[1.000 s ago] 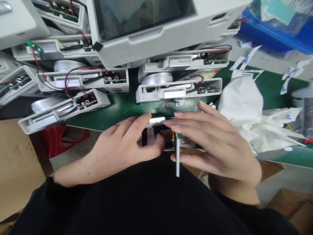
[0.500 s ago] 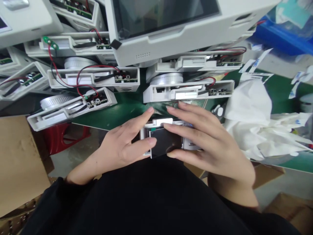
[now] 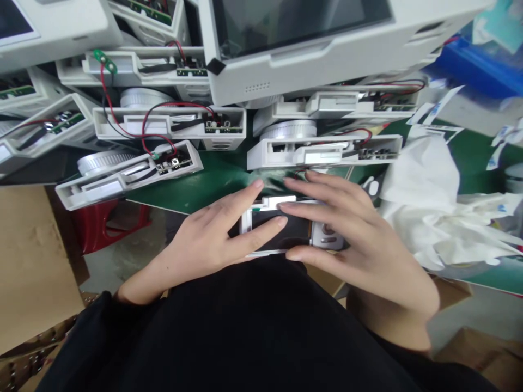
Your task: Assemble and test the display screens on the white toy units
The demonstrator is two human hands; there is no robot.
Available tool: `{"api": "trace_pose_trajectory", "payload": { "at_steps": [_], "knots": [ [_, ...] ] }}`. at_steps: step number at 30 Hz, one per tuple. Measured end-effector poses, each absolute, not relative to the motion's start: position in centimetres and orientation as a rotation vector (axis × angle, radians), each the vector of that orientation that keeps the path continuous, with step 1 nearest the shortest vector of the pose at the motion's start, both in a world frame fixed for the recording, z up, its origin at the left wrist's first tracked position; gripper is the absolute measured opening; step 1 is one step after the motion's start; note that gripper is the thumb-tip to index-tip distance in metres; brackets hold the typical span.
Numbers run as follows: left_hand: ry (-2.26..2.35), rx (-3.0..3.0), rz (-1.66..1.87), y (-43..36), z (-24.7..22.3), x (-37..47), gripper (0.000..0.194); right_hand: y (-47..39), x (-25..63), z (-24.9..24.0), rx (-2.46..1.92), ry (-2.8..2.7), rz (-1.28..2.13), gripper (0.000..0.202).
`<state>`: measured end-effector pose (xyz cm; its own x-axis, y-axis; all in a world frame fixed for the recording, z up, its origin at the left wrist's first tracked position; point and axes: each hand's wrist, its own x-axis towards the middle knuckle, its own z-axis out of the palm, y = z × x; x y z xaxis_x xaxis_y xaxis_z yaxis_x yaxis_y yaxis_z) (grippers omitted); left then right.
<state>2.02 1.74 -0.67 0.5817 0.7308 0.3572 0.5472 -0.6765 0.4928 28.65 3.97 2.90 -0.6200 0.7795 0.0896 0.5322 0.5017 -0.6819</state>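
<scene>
1. Just beyond the hands, an open white casing (image 3: 265,158) with a ribbed dial is standing on the green tabletop (image 3: 183,190), closing off the space ahead.
2. On the left, a tilted casing (image 3: 98,188) is resting at an angle, and red and black wires (image 3: 144,128) are trailing over it from the casing behind.
3. A large white unit (image 3: 302,68) with a dark display is leaning over the back casings and hiding parts of them.
4. To the right, crumpled white wrapping (image 3: 420,169) is lying near the right hand (image 3: 368,239); a blue bin (image 3: 478,65) is sitting farther back.
5. A red stool (image 3: 93,228) is showing below the table edge, beside a cardboard box (image 3: 36,261).
6. The small device (image 3: 335,243) is sitting between the hands, close to the person's dark top (image 3: 261,321). It is showing a dark panel (image 3: 272,242), a pale frame, a white block on its far edge and silvery buttons at right.
7. The left hand (image 3: 204,234) is spreading thumb and forefinger wide, its thumb reaching over the panel and grasping nothing.
8. The right hand is spanning the device, fingers parted, thumb at the near edge; whether it is gripping, one cannot tell.
</scene>
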Motion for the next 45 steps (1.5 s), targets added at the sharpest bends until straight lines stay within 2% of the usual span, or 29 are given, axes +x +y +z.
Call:
{"api": "trace_pose_trajectory", "payload": {
  "at_steps": [4,8,11,15,17,20,23,27,30,36,40,45],
  "knots": [
    [1.048,2.492,0.737,1.8,-0.5,1.7,0.043,3.2,28.6,2.9,-1.125,-2.304,0.871,0.067],
    [1.129,2.523,0.662,1.3,0.1,1.7,0.045,0.9,28.8,3.3,-1.584,-1.931,0.688,0.052],
    [1.193,2.516,0.577,1.0,0.6,1.9,0.043,-0.5,28.5,3.2,-1.816,-1.937,0.605,0.047],
    [1.204,2.478,0.566,0.9,0.7,1.5,0.052,-1.0,27.2,2.3,-1.738,-1.921,0.66,0.061],
    [1.165,2.428,0.616,1.0,0.6,1.0,0.058,-1.0,26.4,2.1,-1.672,-1.784,0.798,0.067],
    [1.132,2.353,0.821,1.1,0.2,0.9,0.063,-1.2,25.5,2.3,-1.607,-1.514,1.036,0.068],
    [1.072,2.259,1.061,0.9,-0.1,1.7,0.068,-1.3,25.1,2.9,-1.591,-1.337,0.995,0.065],
    [0.977,1.947,1.11,0.2,0.4,3.7,0.093,-1.2,25.1,3.2,-1.502,-1.307,0.995,0.061],
    [0.964,1.554,1.041,-0.4,1.1,5.2,0.085,-1.3,25.1,3.1,-1.504,-1.35,0.867,0.058],
    [1.05,1.363,1.184,-0.7,1.3,7.3,0.038,-1.8,24.8,2.6,-1.482,-1.405,0.728,0.055],
    [1.07,1.324,1.239,-0.8,1.0,7.7,0.034,-1.9,24.8,2.4,-1.469,-1.451,0.697,0.057],
    [1.034,1.26,1.268,-1.1,1.2,7.7,0.035,-1.6,24.7,2.6,-1.397,-1.386,0.872,0.054]
  ]
}}
